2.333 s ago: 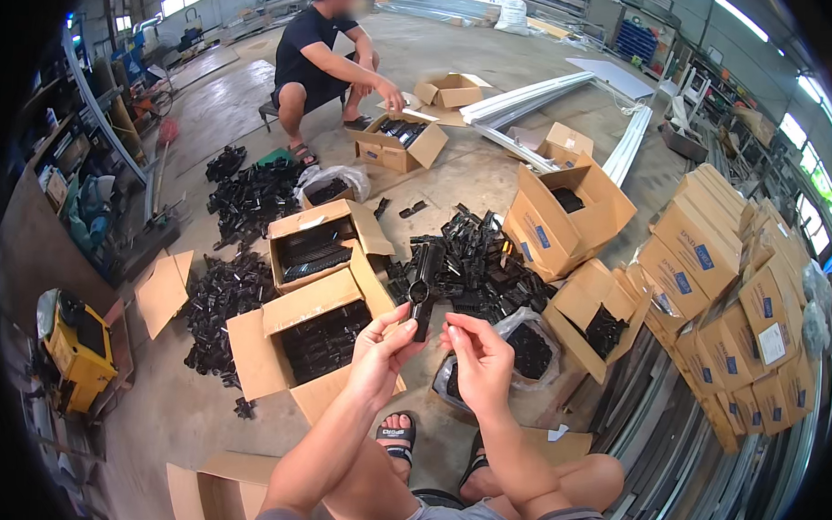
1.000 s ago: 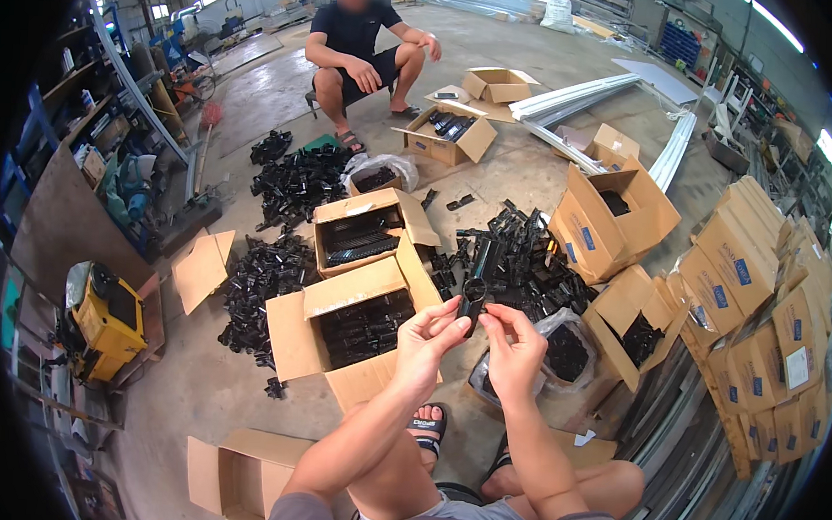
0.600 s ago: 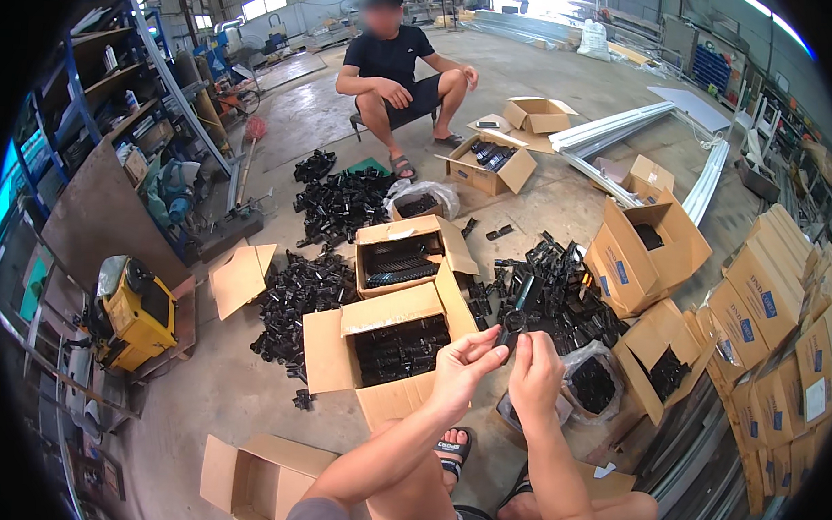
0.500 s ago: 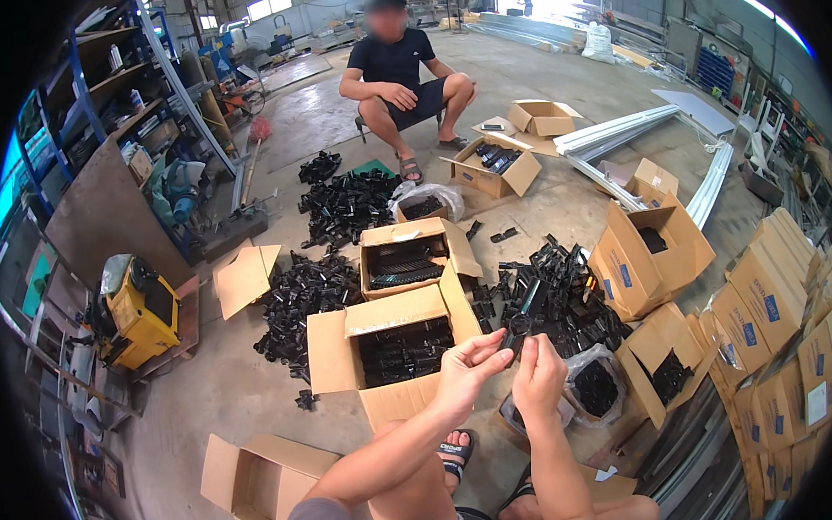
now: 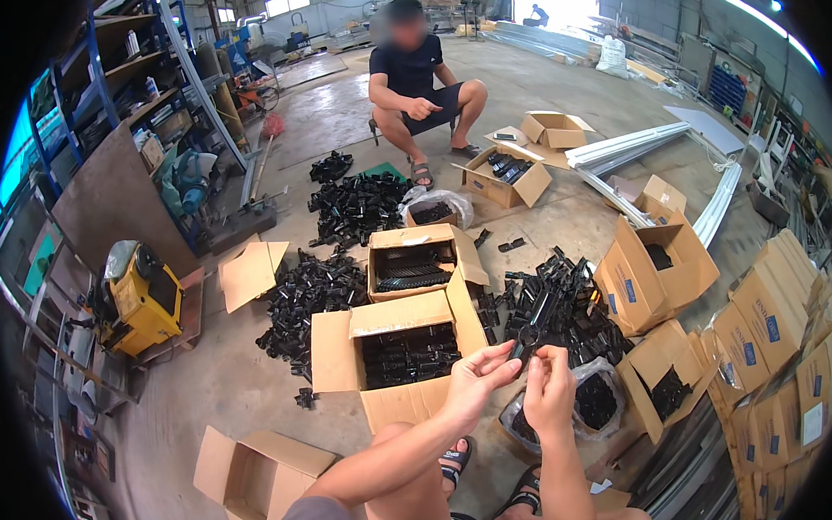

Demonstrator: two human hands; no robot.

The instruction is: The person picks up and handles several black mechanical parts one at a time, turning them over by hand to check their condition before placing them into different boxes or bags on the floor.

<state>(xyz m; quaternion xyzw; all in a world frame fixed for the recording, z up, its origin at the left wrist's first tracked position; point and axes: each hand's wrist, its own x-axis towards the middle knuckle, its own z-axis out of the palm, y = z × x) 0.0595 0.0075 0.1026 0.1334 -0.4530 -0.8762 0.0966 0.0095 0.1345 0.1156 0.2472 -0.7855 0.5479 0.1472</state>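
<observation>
Between my hands is a slim black part, perhaps plastic (image 5: 529,339), tilted upward over a pile of similar black parts (image 5: 570,297). My left hand (image 5: 479,380) pinches its lower end between thumb and fingers. Close on the right, my right hand (image 5: 551,391) has its fingertips pressed together at the same end. The part's far end blends into the dark pile. Left of my hands, an open cardboard box (image 5: 402,408) holds rows of black parts. Behind it stands another open box (image 5: 417,237) with stacked black pieces.
Loose black parts (image 5: 309,298) lie heaped left of the boxes. Plastic-lined containers (image 5: 619,388) sit near my right hand. Across the piles a co-worker (image 5: 413,86) sits on a low seat. A yellow machine (image 5: 149,306) stands left; flattened cartons (image 5: 761,336) lean at right.
The view has shifted slightly, so the surroundings appear further right. My hands stay together at the black part, a little lower in view. The co-worker's hand has lifted from the leg.
</observation>
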